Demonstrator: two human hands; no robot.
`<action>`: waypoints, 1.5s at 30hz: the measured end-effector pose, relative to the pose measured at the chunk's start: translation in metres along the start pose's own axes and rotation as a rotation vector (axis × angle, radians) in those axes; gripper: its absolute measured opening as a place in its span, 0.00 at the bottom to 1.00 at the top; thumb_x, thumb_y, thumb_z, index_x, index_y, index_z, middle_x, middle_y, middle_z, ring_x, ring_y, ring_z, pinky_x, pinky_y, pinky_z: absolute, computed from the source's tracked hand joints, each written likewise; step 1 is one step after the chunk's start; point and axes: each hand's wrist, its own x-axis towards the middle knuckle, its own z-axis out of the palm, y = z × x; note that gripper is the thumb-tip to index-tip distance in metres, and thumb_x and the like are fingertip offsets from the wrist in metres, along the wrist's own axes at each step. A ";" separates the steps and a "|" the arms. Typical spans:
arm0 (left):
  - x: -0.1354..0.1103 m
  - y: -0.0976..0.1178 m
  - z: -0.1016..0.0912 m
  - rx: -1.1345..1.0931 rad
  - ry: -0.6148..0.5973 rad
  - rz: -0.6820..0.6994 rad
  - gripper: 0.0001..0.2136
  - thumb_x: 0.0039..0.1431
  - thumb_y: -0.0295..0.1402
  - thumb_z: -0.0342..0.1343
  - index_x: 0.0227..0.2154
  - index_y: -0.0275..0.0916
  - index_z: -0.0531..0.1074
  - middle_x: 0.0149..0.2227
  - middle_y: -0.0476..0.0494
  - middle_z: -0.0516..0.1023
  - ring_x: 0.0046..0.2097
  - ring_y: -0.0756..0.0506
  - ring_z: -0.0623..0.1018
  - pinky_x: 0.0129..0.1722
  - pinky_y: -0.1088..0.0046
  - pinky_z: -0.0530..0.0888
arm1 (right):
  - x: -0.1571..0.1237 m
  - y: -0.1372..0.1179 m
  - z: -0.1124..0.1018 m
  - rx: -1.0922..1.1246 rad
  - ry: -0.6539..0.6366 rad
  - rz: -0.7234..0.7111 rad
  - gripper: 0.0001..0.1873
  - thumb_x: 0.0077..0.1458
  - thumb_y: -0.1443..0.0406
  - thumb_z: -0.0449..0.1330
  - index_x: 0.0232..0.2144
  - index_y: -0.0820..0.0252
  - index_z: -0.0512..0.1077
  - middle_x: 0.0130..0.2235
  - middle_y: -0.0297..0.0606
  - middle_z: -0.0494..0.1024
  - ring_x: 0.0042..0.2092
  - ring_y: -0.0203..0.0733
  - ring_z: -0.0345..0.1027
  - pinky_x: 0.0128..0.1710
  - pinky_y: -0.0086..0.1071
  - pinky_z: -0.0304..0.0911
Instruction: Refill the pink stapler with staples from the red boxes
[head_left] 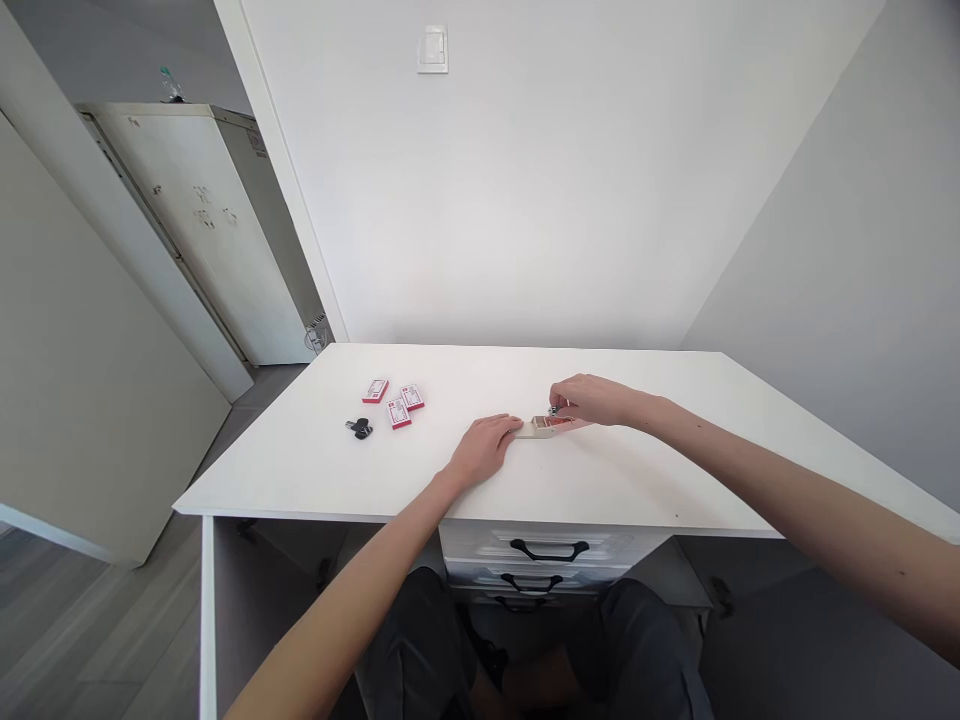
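A small open box [541, 427] with a pale tray and a red sleeve lies near the middle of the white table [645, 480]. My left hand [486, 447] rests on the table, its fingertips touching the box's left end. Over the right end of the box my right hand [592, 398] pinches a small dark metal piece [553, 409]. Three shut red-and-white boxes [395, 401] lie to the left, with a small black key-like object [360, 429] beside them.
A drawer unit with black handles [549, 549] stands under the table in front of my knees. A white wall rises behind the table. A cream cabinet [217, 220] stands through the doorway at the left, with a bottle on top.
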 end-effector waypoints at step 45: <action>-0.003 0.003 -0.004 -0.149 -0.038 -0.159 0.29 0.70 0.35 0.51 0.71 0.47 0.49 0.65 0.39 0.74 0.58 0.38 0.79 0.59 0.53 0.74 | -0.039 0.007 0.003 0.478 0.264 0.062 0.19 0.57 0.47 0.64 0.40 0.54 0.74 0.48 0.39 0.83 0.42 0.46 0.77 0.40 0.37 0.69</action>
